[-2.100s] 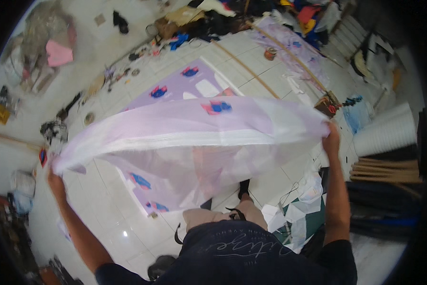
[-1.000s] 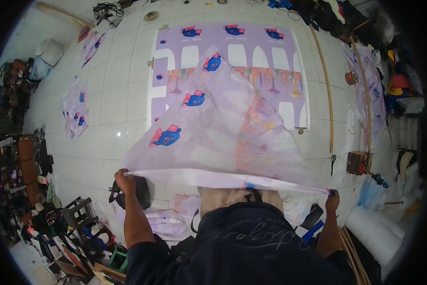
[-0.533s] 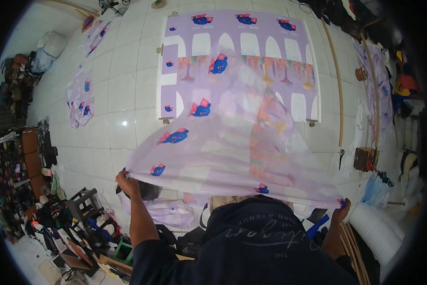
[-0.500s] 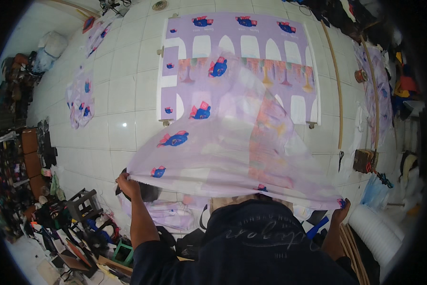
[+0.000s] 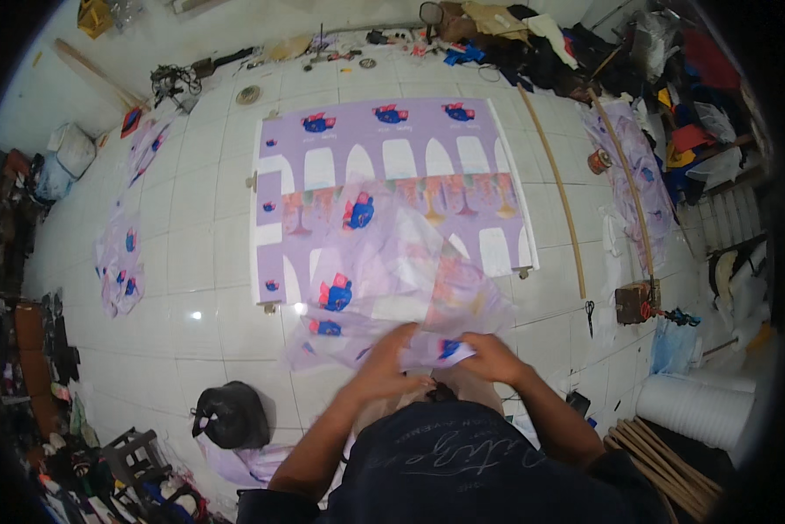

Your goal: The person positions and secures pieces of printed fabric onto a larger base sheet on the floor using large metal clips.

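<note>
A thin, sheer lilac cloth with blue and pink figures and an orange printed band lies gathered in front of me. Its far part overlaps a flat lilac printed sheet with white arch shapes, laid on the floor. In my right hand, a bunched corner of the cloth is pinched close to my body. My left hand is beside it at the cloth's near edge, fingers and thumb apart and slightly blurred. Clips sit along the printed sheet's edges.
Wooden poles lie right of the sheet, near scissors and a brown block. A black bag stands at near left, beside a dark stool. A white foam roll lies at near right.
My hands have come together from wide apart, bringing the stretched near edge of the cloth into a bunch. The left hand has let go of its corner. The view has shifted.
</note>
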A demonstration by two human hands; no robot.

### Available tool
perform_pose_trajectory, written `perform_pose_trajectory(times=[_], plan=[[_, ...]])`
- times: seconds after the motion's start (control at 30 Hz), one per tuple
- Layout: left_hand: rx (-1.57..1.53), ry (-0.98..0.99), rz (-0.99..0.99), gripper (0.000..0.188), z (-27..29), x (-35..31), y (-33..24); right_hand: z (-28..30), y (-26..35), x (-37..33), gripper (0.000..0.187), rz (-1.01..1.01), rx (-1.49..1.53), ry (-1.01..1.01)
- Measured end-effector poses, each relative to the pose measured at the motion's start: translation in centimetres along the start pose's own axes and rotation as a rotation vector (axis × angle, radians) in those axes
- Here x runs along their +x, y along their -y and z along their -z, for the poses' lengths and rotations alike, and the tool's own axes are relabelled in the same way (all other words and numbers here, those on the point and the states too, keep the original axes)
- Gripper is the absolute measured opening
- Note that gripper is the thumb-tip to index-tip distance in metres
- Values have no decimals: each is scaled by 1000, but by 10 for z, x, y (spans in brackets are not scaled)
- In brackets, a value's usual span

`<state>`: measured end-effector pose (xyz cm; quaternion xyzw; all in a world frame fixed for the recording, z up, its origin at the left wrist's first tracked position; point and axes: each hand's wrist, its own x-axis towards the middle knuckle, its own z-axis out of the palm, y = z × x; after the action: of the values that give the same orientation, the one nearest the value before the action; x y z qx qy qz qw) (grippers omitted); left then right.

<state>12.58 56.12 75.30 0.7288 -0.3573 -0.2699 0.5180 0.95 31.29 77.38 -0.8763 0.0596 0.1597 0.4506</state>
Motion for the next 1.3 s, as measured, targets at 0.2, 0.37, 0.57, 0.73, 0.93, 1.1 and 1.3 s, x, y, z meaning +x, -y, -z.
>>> perform_pose_trajectory(times=[0.2, 0.37, 0.57, 0.73, 0.93, 1.1, 1.3], plan=[[34, -63, 57, 51, 12, 20, -91, 37, 56, 19, 79, 125, 626, 106], [-37, -38, -136, 29, 84, 11, -137, -4, -6, 37, 98, 210, -70, 58], [-29, -25, -127, 32, 166, -27, -188, -38, 16, 105, 70, 378, 256, -44], [87, -813, -97, 39, 184, -88, -164, -43, 38, 133, 56, 569, -144, 275], [86, -1302, 5, 39, 246, -207, -88, 55, 105, 58, 41, 326, -141, 396], [39, -1589, -37, 45, 254, -212, -133, 7, 21, 48, 32, 575, -492, 521], [194, -1743, -137, 41, 304, -272, -124, -25, 12, 62, 23, 153, 202, 181]])
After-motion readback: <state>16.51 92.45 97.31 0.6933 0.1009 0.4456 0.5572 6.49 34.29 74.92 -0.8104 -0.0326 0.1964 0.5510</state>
